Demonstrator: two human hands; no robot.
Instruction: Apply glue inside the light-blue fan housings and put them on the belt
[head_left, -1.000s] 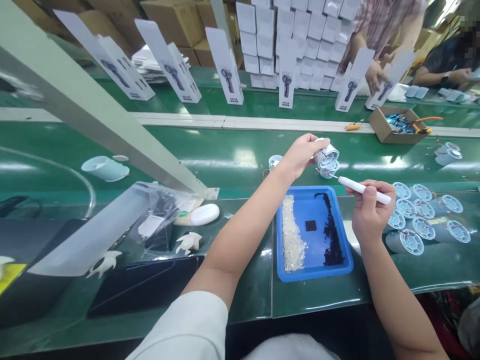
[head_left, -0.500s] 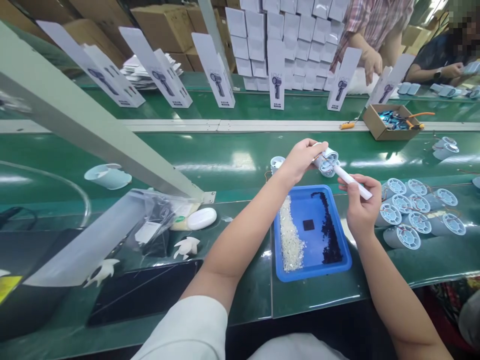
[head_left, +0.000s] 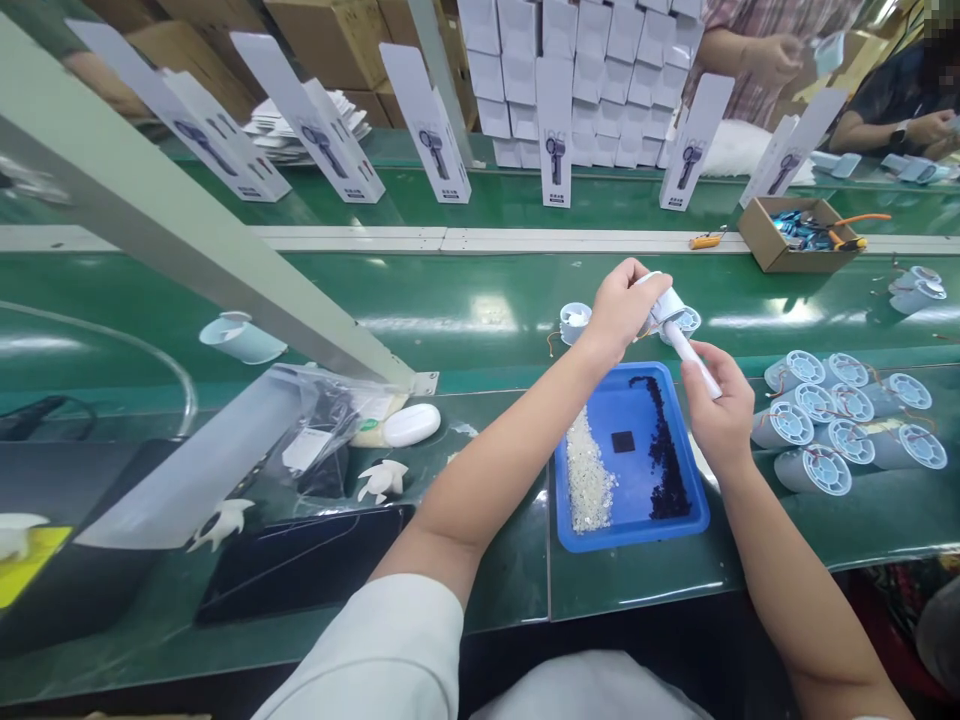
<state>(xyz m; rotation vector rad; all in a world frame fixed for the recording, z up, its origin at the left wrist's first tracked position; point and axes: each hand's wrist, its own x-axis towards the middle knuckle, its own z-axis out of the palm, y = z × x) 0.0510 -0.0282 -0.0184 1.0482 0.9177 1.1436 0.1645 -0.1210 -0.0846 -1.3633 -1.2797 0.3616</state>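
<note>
Above the far edge of the blue tray (head_left: 628, 485), my left hand (head_left: 624, 305) is closed around a light-blue cylindrical fan housing (head_left: 666, 302) that is tilted. My right hand (head_left: 721, 405) grips a smooth white stick (head_left: 696, 362), whose far end meets the housing's lower side; whether it goes inside is hidden. Another light-blue housing (head_left: 688, 320) shows just behind, partly covered. Inside the tray lie small whitish pieces (head_left: 587, 480) on the left, small black pieces (head_left: 667, 480) on the right and a dark square (head_left: 622, 441) between them.
Several wired housings (head_left: 814, 400) stand to the right, and a single one (head_left: 575, 322) left of my hands. A cardboard box (head_left: 799, 245) of tools sits beyond. White fan cartons (head_left: 556, 150) line the back. A slanted metal post (head_left: 300, 270) crosses the left side.
The housing in my left hand has tipped so its open face points more downward. The white stick is angled more steeply, with my right hand turned around it. The view has shifted slightly.
</note>
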